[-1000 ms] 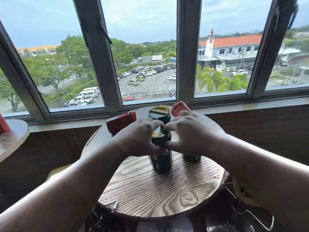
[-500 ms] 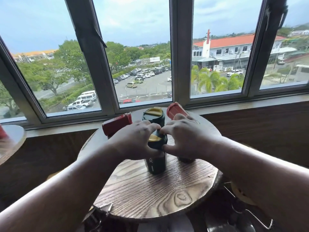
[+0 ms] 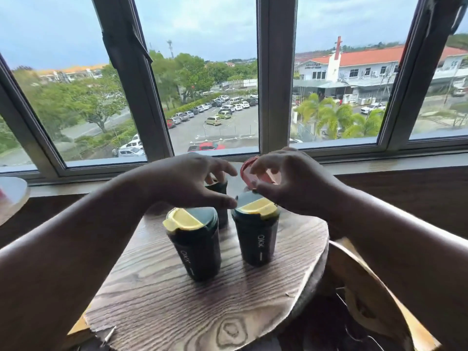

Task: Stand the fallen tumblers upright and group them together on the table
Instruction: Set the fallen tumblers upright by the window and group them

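Hands point(image 3: 187, 183) lifted; tumblers point(image 3: 193, 245) upright.

Round wood-grain table point(image 3: 177, 307) below a multi-pane window point(image 3: 276, 79). Two upright dark green tumblers with yellow lid flaps near table centre, side by side, apart: left one point(image 3: 196, 247) nearer the camera, right one point(image 3: 255, 234) slightly further back. Third dark tumbler point(image 3: 219, 196) behind and between them, mostly hidden by left hand point(image 3: 187, 182). Red-lidded tumbler point(image 3: 253, 173) furthest back, right, partly hidden by right hand point(image 3: 291, 179). Both hands above the rear tumblers, fingers spread; contact cannot be told. Second pale round tabletop point(image 3: 11, 196) at far left edge.
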`<action>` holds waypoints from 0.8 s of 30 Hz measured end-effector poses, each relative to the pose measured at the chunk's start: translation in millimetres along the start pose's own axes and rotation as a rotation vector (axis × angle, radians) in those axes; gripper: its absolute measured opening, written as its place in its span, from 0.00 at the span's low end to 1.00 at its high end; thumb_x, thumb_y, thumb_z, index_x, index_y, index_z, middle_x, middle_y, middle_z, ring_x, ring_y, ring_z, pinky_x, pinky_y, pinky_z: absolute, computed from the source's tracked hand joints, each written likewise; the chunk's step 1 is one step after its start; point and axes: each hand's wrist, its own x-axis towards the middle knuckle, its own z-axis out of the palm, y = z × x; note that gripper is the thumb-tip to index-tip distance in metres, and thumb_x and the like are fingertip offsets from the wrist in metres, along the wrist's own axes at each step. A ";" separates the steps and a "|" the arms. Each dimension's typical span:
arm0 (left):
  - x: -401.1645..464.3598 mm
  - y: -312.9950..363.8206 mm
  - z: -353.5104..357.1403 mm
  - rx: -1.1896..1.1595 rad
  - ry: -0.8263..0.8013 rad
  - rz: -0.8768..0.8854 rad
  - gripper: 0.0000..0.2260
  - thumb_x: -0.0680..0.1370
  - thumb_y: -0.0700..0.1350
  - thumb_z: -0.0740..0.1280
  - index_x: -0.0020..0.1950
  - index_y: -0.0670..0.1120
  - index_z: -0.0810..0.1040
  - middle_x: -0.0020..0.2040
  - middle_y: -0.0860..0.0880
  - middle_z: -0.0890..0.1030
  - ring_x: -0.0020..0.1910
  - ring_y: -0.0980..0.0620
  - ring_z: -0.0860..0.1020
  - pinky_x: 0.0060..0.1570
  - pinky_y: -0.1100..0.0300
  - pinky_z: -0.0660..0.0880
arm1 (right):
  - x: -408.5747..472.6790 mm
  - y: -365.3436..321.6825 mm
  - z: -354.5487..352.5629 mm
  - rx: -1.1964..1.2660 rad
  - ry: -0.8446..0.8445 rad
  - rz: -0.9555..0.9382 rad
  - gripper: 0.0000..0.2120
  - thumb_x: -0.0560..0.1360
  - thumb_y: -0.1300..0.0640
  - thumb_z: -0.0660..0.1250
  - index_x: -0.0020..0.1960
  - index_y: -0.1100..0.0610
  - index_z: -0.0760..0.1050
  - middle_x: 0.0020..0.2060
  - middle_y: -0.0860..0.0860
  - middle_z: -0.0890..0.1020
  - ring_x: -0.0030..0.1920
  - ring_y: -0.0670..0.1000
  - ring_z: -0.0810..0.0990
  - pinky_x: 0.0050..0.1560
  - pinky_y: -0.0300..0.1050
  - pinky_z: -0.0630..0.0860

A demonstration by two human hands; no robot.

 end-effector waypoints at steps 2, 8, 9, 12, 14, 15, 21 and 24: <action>21.3 9.3 -0.2 0.009 0.001 -0.026 0.30 0.69 0.67 0.71 0.69 0.60 0.73 0.58 0.58 0.80 0.55 0.59 0.79 0.57 0.57 0.77 | 5.9 26.3 -4.9 0.053 -0.017 0.025 0.06 0.72 0.51 0.69 0.45 0.51 0.82 0.41 0.44 0.83 0.39 0.41 0.75 0.40 0.32 0.68; 93.1 32.9 -1.8 0.097 -0.036 -0.127 0.26 0.72 0.65 0.70 0.68 0.57 0.74 0.57 0.57 0.80 0.53 0.57 0.78 0.54 0.59 0.75 | 26.0 110.4 1.2 0.188 -0.141 0.214 0.05 0.72 0.50 0.70 0.45 0.50 0.82 0.34 0.42 0.80 0.37 0.42 0.78 0.36 0.36 0.70; 104.3 35.8 -2.6 0.131 -0.043 -0.153 0.26 0.73 0.65 0.70 0.68 0.57 0.74 0.57 0.56 0.80 0.53 0.56 0.78 0.55 0.57 0.75 | 29.6 121.6 3.5 0.212 -0.176 0.239 0.05 0.72 0.50 0.70 0.46 0.49 0.82 0.36 0.42 0.81 0.38 0.43 0.79 0.37 0.37 0.71; 136.7 40.5 -3.6 0.240 -0.063 -0.237 0.27 0.74 0.65 0.69 0.69 0.54 0.74 0.57 0.53 0.81 0.54 0.53 0.77 0.58 0.53 0.75 | 41.9 150.1 16.0 0.296 -0.258 0.304 0.06 0.73 0.50 0.70 0.47 0.50 0.82 0.39 0.45 0.82 0.41 0.45 0.80 0.37 0.39 0.72; 157.3 39.8 -1.2 0.292 -0.086 -0.285 0.27 0.74 0.65 0.69 0.69 0.53 0.74 0.59 0.51 0.81 0.54 0.52 0.76 0.58 0.53 0.73 | 50.7 167.2 28.1 0.365 -0.292 0.350 0.06 0.74 0.52 0.69 0.47 0.53 0.82 0.40 0.48 0.83 0.41 0.49 0.79 0.39 0.41 0.73; 167.5 38.4 0.8 0.320 -0.103 -0.311 0.28 0.75 0.65 0.69 0.70 0.52 0.74 0.60 0.50 0.80 0.54 0.52 0.75 0.58 0.54 0.72 | 55.3 175.2 34.7 0.415 -0.316 0.379 0.07 0.74 0.54 0.68 0.48 0.55 0.82 0.41 0.50 0.83 0.40 0.50 0.79 0.38 0.42 0.72; 218.6 18.9 15.8 0.434 -0.290 -0.497 0.36 0.75 0.64 0.68 0.77 0.46 0.66 0.73 0.45 0.72 0.70 0.44 0.71 0.64 0.53 0.67 | 74.3 206.0 68.8 0.657 -0.504 0.585 0.12 0.80 0.54 0.62 0.56 0.61 0.75 0.47 0.59 0.79 0.39 0.55 0.79 0.36 0.43 0.76; 237.4 9.6 23.0 0.426 -0.353 -0.546 0.40 0.73 0.68 0.69 0.77 0.45 0.65 0.74 0.44 0.70 0.71 0.43 0.69 0.69 0.50 0.66 | 76.9 212.0 80.3 0.737 -0.527 0.641 0.13 0.80 0.52 0.62 0.58 0.60 0.74 0.50 0.61 0.78 0.42 0.56 0.80 0.40 0.46 0.78</action>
